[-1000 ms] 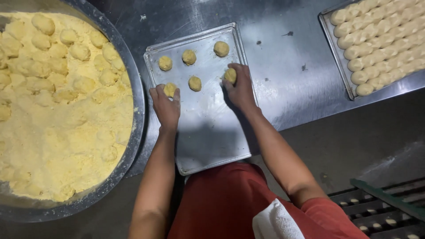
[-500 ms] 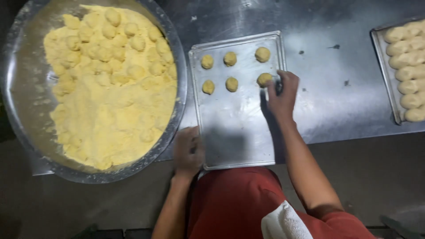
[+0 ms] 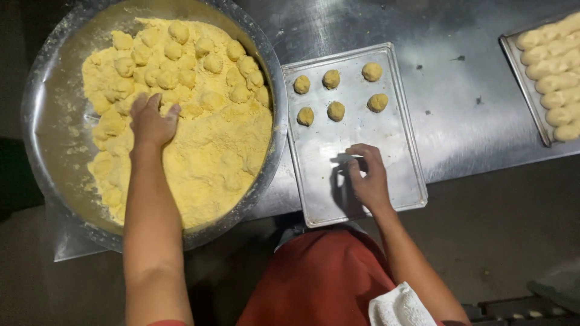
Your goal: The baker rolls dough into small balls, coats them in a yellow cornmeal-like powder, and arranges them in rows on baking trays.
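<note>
Room to move: the flat silver metal tray had bare space on its near half, and it lay just beside the big round metal bowl.
Table edge: the shiny steel table ended just past the tray's near rim.
Dough balls: six small yellow dough balls sat in two rows at the tray's far end.
Far tray: a second tray of pale dough pieces lay at the right, well apart.
Left hand: the left hand lay spread, palm down, on the yellow crumbly dough in the bowl, holding nothing.
Right hand: the right hand rested on the bare tray, fingers curled; I could not tell if it held anything.

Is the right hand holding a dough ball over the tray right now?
No: the right hand rests empty on the bare metal tray, below the six dough balls.
</note>
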